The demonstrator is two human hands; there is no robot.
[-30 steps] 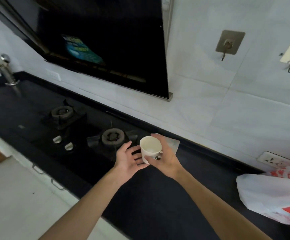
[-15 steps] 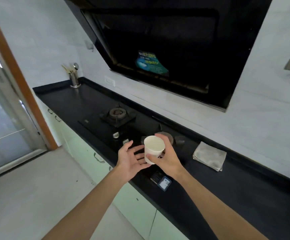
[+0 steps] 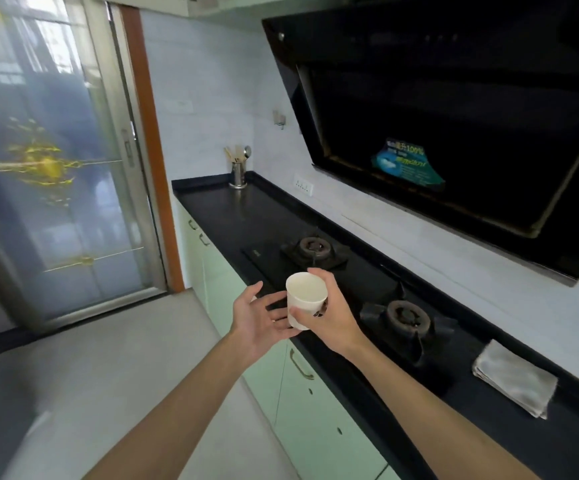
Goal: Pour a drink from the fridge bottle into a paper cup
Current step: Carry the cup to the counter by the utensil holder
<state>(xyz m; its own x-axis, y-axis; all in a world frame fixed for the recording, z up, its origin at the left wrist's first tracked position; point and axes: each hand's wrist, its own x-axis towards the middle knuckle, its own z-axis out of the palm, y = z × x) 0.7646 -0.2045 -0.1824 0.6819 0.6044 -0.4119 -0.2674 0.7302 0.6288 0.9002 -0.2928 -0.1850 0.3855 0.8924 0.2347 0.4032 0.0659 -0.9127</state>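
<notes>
Your right grip (image 3: 333, 317) curled round the paper cup (image 3: 306, 299) (upright), left grip (image 3: 258, 320) open beside it, burner (image 3: 407, 318) just beyond, cloth (image 3: 513, 382) farther right.

Matt paper cup (image 3: 306, 299), glossy countertop (image 3: 246, 216)

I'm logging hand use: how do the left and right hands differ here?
The right hand grips the cup, fingers and thumb curled round its wall; the left hand holds nothing, fingers straight and spread. The right hand shows mostly its back; the left hand shows its palm, turned toward the cup. Whether the left hand's fingertips touch the cup is unclear. Both hands are bare and raised side by side.
</notes>
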